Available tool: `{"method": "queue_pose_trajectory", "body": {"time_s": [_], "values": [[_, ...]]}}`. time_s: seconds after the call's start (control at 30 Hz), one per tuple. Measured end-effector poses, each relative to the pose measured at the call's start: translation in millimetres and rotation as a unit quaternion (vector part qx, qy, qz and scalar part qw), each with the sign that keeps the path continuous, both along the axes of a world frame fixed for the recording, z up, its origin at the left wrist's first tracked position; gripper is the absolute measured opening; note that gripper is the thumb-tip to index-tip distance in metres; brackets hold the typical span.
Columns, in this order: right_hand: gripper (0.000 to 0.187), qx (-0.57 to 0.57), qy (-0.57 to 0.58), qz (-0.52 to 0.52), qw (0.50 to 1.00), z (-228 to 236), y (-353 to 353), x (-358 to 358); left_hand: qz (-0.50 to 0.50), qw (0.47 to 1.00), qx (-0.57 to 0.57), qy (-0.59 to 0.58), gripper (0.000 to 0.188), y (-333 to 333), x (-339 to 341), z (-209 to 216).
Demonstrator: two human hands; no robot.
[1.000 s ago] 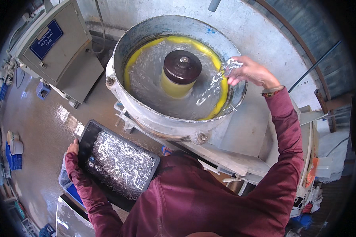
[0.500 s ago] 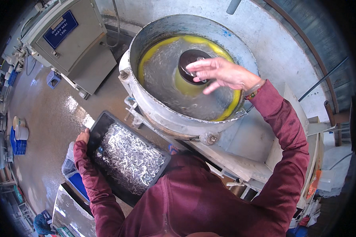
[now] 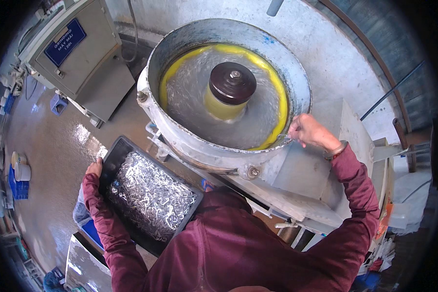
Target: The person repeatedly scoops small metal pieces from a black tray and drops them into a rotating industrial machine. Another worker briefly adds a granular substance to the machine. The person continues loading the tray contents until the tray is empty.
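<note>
My left hand grips the outer rim of a black plastic bin, which leans against my body. Small shiny curved metal pieces fill the bin. At the right rim of a big round metal tub, my right hand is closed in a pinch. Something thin shows at its fingertips, too small to name. Inside the tub, grey contents, blurred by motion, circle a yellow post with a dark brown round cap. A yellow band lines the inner wall.
A grey cabinet with a blue sign stands at the far left. White buckets and a blue crate sit on the wet floor. A metal chute adjoins the tub on the right, and a pale wall rises behind.
My right hand has moved from above the brown cap to the tub's right rim, and its spread fingers have closed. The left hand still grips the bin.
</note>
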State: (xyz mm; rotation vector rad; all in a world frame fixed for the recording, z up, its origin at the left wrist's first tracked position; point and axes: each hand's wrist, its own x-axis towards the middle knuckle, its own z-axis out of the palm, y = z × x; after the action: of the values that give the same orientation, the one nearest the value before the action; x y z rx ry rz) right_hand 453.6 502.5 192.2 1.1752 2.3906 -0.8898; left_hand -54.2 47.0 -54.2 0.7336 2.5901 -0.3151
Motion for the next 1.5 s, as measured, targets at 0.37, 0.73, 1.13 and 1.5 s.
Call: {"method": "queue_pose_trajectory", "body": {"time_s": [0.37, 0.73, 1.13, 1.5], "values": [[0.008, 0.189, 0.194, 0.193, 0.943, 36.1, -39.5, -4.6, 0.044, 0.999, 0.018, -0.017, 0.036, -2.6, 16.5, 13.4], [0.067, 0.186, 0.179, 0.357, 0.898, 8.8, -80.4, -155.4, -0.008, 0.999, 0.04, -0.025, 0.036, -3.5, 31.5, 26.5], [0.052, -0.037, 0.255, 0.612, 0.747, -190.5, -373.3, -350.9, 0.234, 0.957, 0.169, -0.022, 0.047, -44.3, 86.2, 78.8], [0.055, 0.054, 0.186, 0.73, 0.655, -215.2, -455.6, -280.4, 0.354, 0.907, 0.228, -0.016, 0.052, -132.5, 113.4, 87.0]]}}
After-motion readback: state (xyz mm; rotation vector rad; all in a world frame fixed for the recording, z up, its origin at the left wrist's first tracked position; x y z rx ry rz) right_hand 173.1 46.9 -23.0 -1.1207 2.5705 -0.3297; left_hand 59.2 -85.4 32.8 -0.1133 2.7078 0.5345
